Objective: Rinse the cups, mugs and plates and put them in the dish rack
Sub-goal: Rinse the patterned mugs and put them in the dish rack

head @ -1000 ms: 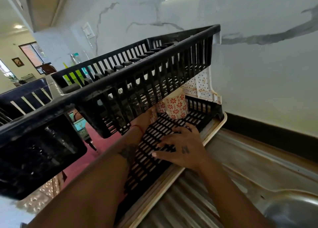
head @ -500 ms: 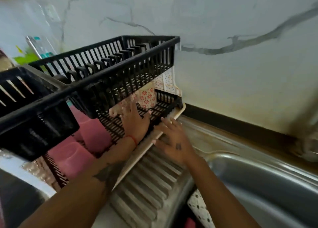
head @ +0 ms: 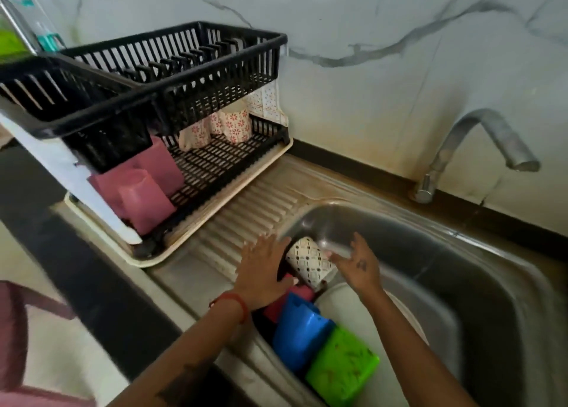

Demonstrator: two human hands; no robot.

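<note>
Nearest, a green container (head: 341, 373) and a blue mug (head: 299, 333) are seen waiting in the sink (head: 461, 262). Both hands have been withdrawn from the dish rack (head: 172, 77); the left hand (head: 264, 271) and right hand (head: 358, 265), fingers loose, are closing on a patterned cup (head: 309, 260). Farther off, pink cups (head: 144, 200) and floral mugs (head: 229, 123) are already racked

Brushed, dull-gleaming steel sink (head: 461, 283) with ribbed metal drainboard (head: 246, 209), matt grey metal tap (head: 479, 139), black slatted plastic dish rack (head: 184, 68), glossy blue plastic cup (head: 301, 329), green plastic cup (head: 341, 373), smooth veined marble-look wall (head: 368, 22)
</note>
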